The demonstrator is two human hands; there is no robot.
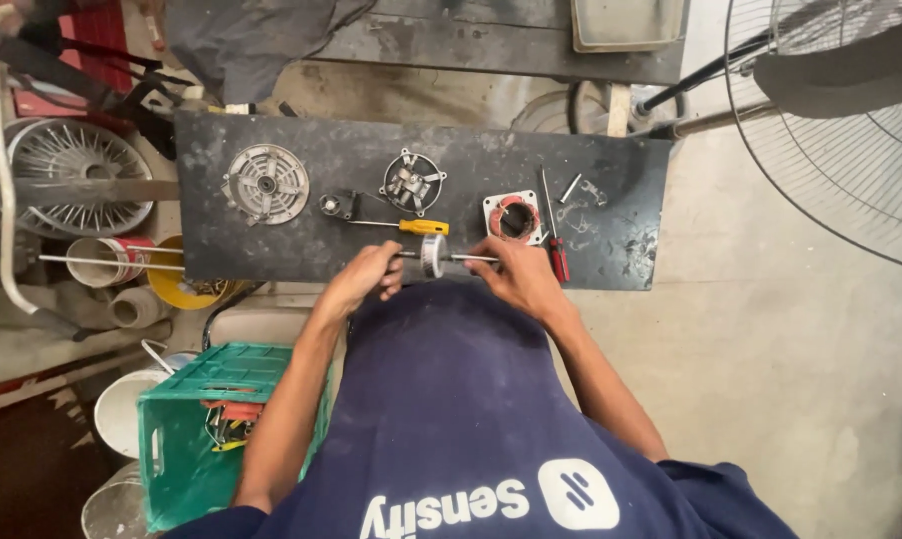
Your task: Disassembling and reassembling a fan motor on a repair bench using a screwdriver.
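Both hands hold a fan-motor rotor point(432, 256) on its thin steel shaft, just over the near edge of the dark surface point(271, 255). The left hand point(364, 279) is clenched around one shaft end; the right hand point(516, 274) pinches the other end between its fingertips. The rotor looks like dense, stiff metal, probably heavy for its size, and its smooth shaft may be greasy, so the shaft ends seem the safest places to grip. Just beyond the left hand's knuckles lies a yellow-handled screwdriver point(411, 227); beyond the right hand sits a square stator point(515, 219), with a red-handled screwdriver point(554, 235) beside it. The left palm hides that shaft tip, and the small parts farther along the surface are too small to identify.
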